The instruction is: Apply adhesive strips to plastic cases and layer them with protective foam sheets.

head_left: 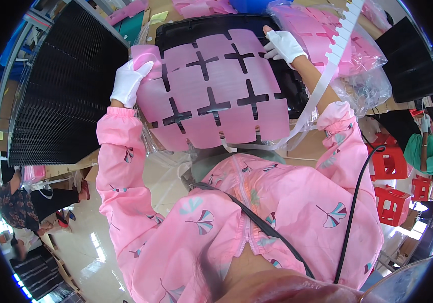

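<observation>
A pink, bendy sheet with cross-shaped cut-outs [191, 73] lies over a black tray [294, 93] on the table in front of me. My left hand [129, 85], in a white glove, grips the sheet's far left corner, where the pink film curls up beside the thumb. At the far right edge of the sheet is my right hand [284, 46], also gloved, with its fingers apart and the thumb out to the side. Its fingertips are by the sheet's edge above the tray. Black shows through the cut-outs.
A white notched strip [322, 81] crosses the right side, passing over my right forearm. Pink sheets in clear plastic [322, 35] lie at the far right. A stack of black trays [70, 91] stands left. Red stools [391, 159] and other people are farther off.
</observation>
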Demonstrator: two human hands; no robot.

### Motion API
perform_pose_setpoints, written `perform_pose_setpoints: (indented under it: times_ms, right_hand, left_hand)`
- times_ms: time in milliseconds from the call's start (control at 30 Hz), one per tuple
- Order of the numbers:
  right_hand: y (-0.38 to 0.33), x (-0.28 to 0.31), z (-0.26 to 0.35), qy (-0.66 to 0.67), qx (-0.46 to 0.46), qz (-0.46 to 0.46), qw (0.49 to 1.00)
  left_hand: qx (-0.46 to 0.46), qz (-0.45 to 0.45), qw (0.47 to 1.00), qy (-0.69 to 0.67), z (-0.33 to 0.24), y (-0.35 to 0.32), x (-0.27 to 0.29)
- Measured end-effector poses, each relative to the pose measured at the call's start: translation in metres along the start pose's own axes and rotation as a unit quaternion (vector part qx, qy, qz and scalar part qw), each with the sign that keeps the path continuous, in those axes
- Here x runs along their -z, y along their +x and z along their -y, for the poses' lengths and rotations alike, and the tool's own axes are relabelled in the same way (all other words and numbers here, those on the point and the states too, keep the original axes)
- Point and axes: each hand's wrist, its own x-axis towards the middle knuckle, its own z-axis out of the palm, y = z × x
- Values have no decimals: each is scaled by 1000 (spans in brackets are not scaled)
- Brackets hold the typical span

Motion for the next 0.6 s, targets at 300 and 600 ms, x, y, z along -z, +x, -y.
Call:
perform_pose_setpoints:
  times_ms: [300,600]
  right_hand:
    - [19,-10,1,70,-45,53,995]
    - [36,6,-13,82,80,-61,991]
  left_hand:
    - [23,29,999,-7,6,4,-1]
    - [5,28,1000,-8,12,51,-5]
